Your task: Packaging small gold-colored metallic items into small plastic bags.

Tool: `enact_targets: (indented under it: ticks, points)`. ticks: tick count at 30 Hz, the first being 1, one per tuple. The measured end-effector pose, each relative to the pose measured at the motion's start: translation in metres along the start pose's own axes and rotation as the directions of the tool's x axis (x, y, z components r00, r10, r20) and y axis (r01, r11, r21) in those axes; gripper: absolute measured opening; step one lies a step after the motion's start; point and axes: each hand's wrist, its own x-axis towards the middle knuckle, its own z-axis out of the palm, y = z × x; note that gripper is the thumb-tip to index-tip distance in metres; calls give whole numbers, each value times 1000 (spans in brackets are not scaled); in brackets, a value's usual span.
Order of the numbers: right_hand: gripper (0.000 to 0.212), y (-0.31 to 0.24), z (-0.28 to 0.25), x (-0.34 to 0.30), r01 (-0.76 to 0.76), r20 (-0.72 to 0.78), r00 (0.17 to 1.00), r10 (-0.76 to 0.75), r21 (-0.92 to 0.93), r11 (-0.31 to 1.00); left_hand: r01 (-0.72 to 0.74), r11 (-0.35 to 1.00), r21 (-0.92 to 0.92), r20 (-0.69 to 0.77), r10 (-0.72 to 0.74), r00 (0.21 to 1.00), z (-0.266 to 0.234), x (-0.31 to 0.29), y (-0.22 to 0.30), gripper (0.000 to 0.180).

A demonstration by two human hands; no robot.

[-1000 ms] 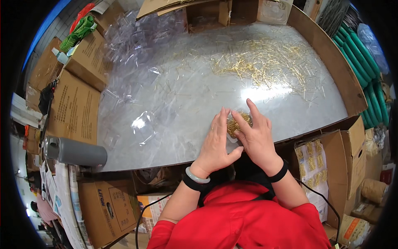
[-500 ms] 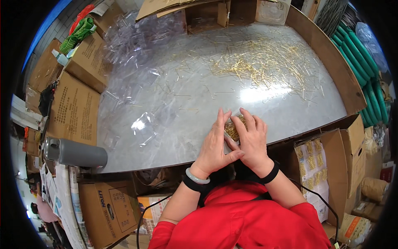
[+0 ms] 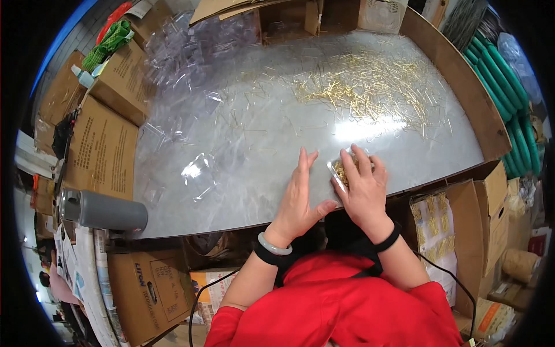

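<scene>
Near the front edge of the grey tabletop, my right hand [image 3: 367, 194] lies over a small clear plastic box [image 3: 333, 168] full of gold-coloured wire pieces. Its fingers cover the top and the thumb sits at the near left side; much of the box is hidden. My left hand [image 3: 296, 199] is held just to the left, fingers stretched upward and thumb out, apart from the box and holding nothing. Farther back spreads a loose heap of thin gold wire pieces [image 3: 370, 92], some bent at the end. A pile of clear plastic boxes [image 3: 188, 66] covers the far left.
One clear plastic piece [image 3: 199, 176] lies at the table's left middle. A grey bottle [image 3: 113, 210] rests on its side at the left front corner. Cardboard boxes [image 3: 104, 150] wall the left. A carton [image 3: 468, 225] at lower right holds packs of gold pieces [image 3: 433, 231].
My right hand has slid the filled box to the right, away from my left hand. My left hand stays nearly in place and now stands clear of the box.
</scene>
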Motion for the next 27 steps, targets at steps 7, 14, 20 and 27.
enact_targets:
  ticks: [7,14,20,27]
  points:
    - [58,3,10,-2,-13,23,1000,14,-45,999,-75,955,287,59,61,996,10,2,-4,109]
    - [71,7,7,-4,13,45,999,-13,-4,1000,-144,733,665,191,21,981,27,11,10,108]
    - [95,33,-19,1,-100,209,978,-10,510,855,-88,818,569,119,24,993,29,12,5,103]
    - [87,44,-19,-8,-20,236,969,-71,361,932,-140,798,586,141,70,988,35,19,8,85]
